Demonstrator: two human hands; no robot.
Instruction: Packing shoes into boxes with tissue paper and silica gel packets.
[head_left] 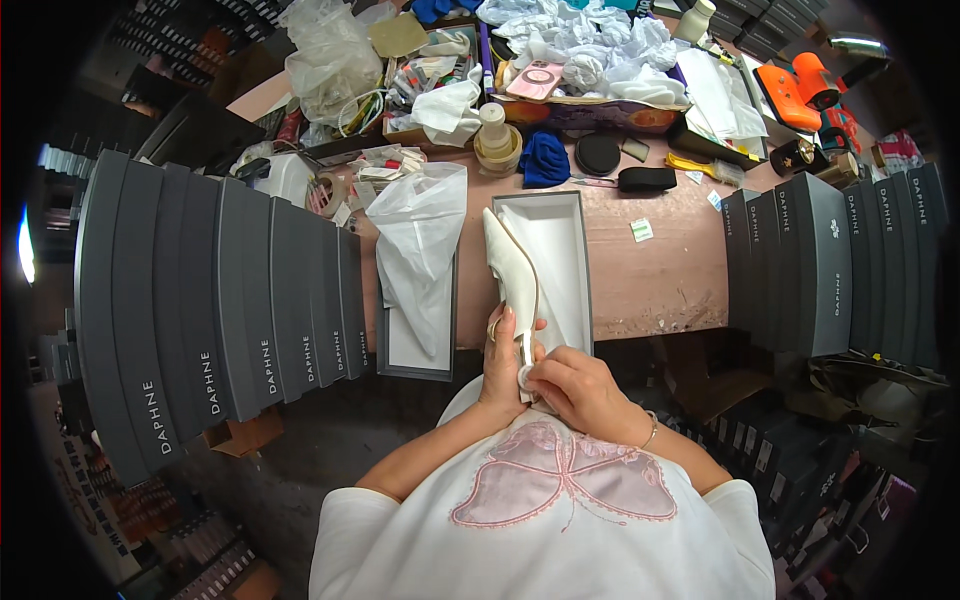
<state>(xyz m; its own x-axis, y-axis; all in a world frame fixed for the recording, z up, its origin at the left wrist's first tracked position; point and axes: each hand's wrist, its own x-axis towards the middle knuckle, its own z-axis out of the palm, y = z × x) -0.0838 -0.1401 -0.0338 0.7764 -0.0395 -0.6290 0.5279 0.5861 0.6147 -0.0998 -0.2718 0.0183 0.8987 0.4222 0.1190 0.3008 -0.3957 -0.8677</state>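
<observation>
My left hand (pixel 501 362) is wrapped round the back half of a white pointed-toe shoe (pixel 512 262). Its toe points away from me over an open grey shoe box (pixel 585 230) with white paper inside. Close to my body, my right hand (pixel 580 388) pinches a small white round piece (pixel 525 378) against the shoe's heel end. What that piece is, I cannot tell. Left of the box, a white translucent bag (pixel 420 240) lies across a second grey box part (pixel 405 352) with a white inside.
Stacks of dark grey shoe boxes (pixel 240 300) stand at the left and more grey boxes (pixel 815 260) at the right. Along the back are a carton of crumpled white paper (pixel 600 50), a pink phone (pixel 535 80), a blue cloth (pixel 545 160) and a yellow-handled brush (pixel 690 164).
</observation>
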